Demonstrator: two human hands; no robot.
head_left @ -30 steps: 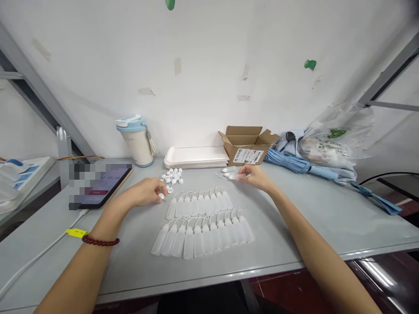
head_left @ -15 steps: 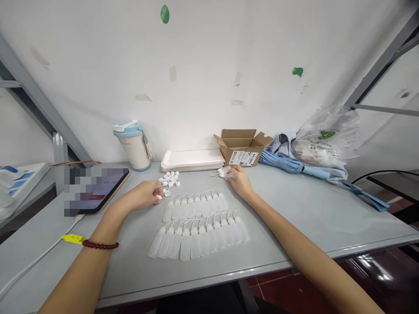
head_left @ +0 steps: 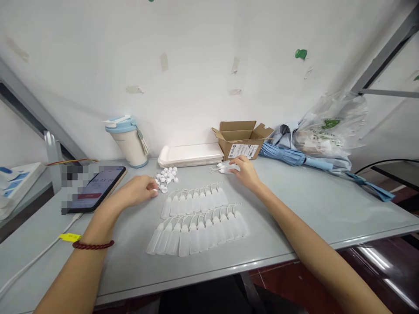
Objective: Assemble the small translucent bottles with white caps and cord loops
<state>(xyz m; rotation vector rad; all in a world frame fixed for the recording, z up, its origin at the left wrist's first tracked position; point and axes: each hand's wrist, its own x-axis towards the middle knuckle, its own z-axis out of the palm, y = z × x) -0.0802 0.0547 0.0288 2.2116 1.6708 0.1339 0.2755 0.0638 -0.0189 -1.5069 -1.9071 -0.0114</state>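
My left hand (head_left: 140, 191) is closed, with thumb and fingertips pinched on a small white cap (head_left: 155, 192) at the left edge of a loose pile of white caps (head_left: 167, 174). Farther right, my right hand (head_left: 245, 170) is closed around the body end of a clear plastic dropper bottle (head_left: 231, 167) in a small cluster. The thin tips in this cluster point left. Between my forearms, soft translucent bottles with thin bent tubes lie side by side in a back row (head_left: 196, 203) and a front row (head_left: 199, 237).
Along the wall stand a blue-lidded cup (head_left: 127, 141), a stack of white trays (head_left: 191, 155) and an open cardboard box (head_left: 244, 144). A folded blue umbrella (head_left: 288, 156) and a plastic bag (head_left: 324, 131) lie at right. A phone (head_left: 98, 189) with a cable rests at left.
My view has shifted slightly. My left hand has drawn a little closer against the caps' left edge, still pinching a cap. My right hand stays at the bottle cluster, its fingers more bent.
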